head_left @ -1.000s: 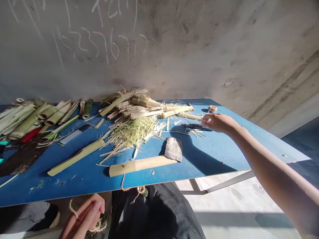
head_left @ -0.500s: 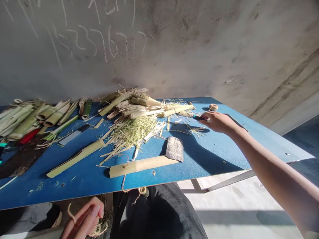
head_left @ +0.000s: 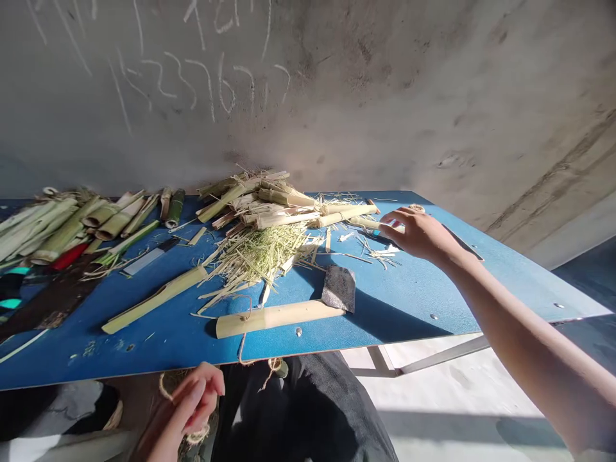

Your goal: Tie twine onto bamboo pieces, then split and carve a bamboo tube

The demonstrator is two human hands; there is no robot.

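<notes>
The premises are a bare, unfinished space in use as a bamboo-craft workshop: a rough cast-concrete wall (head_left: 366, 109) bearing chalk numerals (head_left: 212, 86) stands at 12 o'clock, and a pale concrete floor (head_left: 457, 391) lies sunlit at 4 o'clock. A blue-topped work table (head_left: 409, 308) on a steel frame (head_left: 443, 354) spans 9 to 3 o'clock. Its surface carries split bamboo lengths (head_left: 283, 212) and fibrous shavings (head_left: 257, 256) near 12 o'clock, a flat-bladed knife (head_left: 149, 260) at 10 o'clock and an abrasive pad (head_left: 339, 289) at 1 o'clock, with twine (head_left: 274, 366) hanging over the edge at 6 o'clock.
</notes>
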